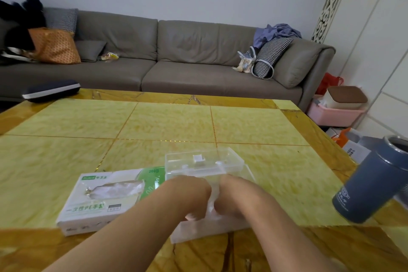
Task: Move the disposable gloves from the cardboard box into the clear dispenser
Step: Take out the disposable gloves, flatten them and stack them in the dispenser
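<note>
The white and green cardboard glove box [103, 201] lies flat on the table, left of centre, with thin clear gloves showing through its torn top slot [114, 190]. Right beside it stands the clear dispenser [205, 170], its lid tilted up at the back. My left hand [189, 199] and my right hand [231, 199] are both curled down inside the dispenser, pressed close together. Between them they grip a wad of clear gloves [212, 203]. The fingertips are mostly hidden by the knuckles and the plastic.
The yellow tiled table [154, 130] has a brown border. A blue-grey cup [373, 183] stands at the right edge, close to my right forearm. A dark case [51, 90] lies at the far left corner. A grey sofa [176, 51] runs behind the table.
</note>
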A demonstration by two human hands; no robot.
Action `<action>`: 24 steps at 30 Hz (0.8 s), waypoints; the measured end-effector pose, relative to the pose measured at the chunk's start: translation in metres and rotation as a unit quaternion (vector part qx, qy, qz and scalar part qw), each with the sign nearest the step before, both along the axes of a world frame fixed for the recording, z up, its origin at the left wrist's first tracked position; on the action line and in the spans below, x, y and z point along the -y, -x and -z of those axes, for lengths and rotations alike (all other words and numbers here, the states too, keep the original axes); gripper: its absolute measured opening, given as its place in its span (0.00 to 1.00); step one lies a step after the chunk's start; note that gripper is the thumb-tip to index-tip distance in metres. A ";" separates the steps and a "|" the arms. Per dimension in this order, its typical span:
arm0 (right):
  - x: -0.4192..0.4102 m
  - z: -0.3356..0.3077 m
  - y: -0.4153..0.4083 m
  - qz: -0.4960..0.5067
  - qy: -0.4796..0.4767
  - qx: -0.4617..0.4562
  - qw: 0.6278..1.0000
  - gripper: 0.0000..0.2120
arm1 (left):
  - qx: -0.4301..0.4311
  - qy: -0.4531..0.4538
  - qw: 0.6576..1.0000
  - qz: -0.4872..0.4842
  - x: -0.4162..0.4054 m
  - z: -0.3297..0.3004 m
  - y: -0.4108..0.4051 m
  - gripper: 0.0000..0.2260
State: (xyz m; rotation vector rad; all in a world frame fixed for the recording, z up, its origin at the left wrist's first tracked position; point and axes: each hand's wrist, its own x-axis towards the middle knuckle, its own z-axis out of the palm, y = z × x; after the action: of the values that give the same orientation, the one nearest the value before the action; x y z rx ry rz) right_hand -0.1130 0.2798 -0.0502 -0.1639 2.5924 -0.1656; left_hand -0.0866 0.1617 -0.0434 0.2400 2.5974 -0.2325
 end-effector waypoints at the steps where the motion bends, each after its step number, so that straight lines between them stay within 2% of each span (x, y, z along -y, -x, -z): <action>1: -0.001 0.001 -0.001 0.005 0.001 -0.005 1.000 0.07 | -0.011 -0.003 1.000 0.015 0.003 0.000 -0.001 0.24; 5: -0.002 -0.001 -0.004 0.018 0.013 -0.035 0.999 0.13 | -0.066 -0.028 0.994 0.085 0.021 -0.003 -0.005 0.12; 7: -0.001 -0.002 -0.004 0.023 0.010 -0.062 0.998 0.09 | -0.091 -0.048 0.989 0.108 0.028 -0.005 -0.010 0.12; 8: 0.001 -0.003 -0.005 0.027 0.003 -0.084 0.996 0.06 | -0.104 -0.079 0.986 0.106 0.033 -0.006 -0.013 0.14; 9: 0.001 -0.005 -0.007 0.038 -0.003 -0.108 0.993 0.06 | -0.116 -0.134 0.980 0.090 0.038 -0.007 -0.017 0.16; 12: 0.001 -0.010 -0.013 0.056 0.005 -0.173 0.983 0.11 | -0.163 -0.344 0.925 0.014 0.061 -0.016 -0.038 0.16; 14: 0.002 -0.019 -0.019 0.051 0.009 -0.212 0.976 0.10 | -0.241 -0.410 0.878 -0.050 0.084 -0.019 -0.054 0.12; 16: 0.007 -0.027 -0.027 0.035 0.007 -0.257 0.966 0.08 | -0.334 -0.374 0.856 -0.125 0.110 -0.016 -0.067 0.06; 18: 0.018 -0.033 -0.036 0.007 0.021 -0.311 0.950 0.08 | -0.363 -0.281 0.862 -0.214 0.136 -0.007 -0.075 0.05; 21: 0.042 -0.035 -0.054 -0.084 0.099 -0.359 0.924 0.16 | -0.309 -0.147 0.889 -0.306 0.155 0.005 -0.077 0.20; 24: 0.071 -0.028 -0.076 -0.220 0.157 -0.320 0.908 0.24 | -0.273 -0.107 0.901 -0.320 0.155 0.007 -0.072 0.25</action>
State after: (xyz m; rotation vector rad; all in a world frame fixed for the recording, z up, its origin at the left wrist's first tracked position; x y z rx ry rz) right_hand -0.0374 0.2091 -0.0221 -1.0717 3.0543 -0.4209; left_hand -0.0142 0.0070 -0.0507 -0.7043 3.0723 0.2655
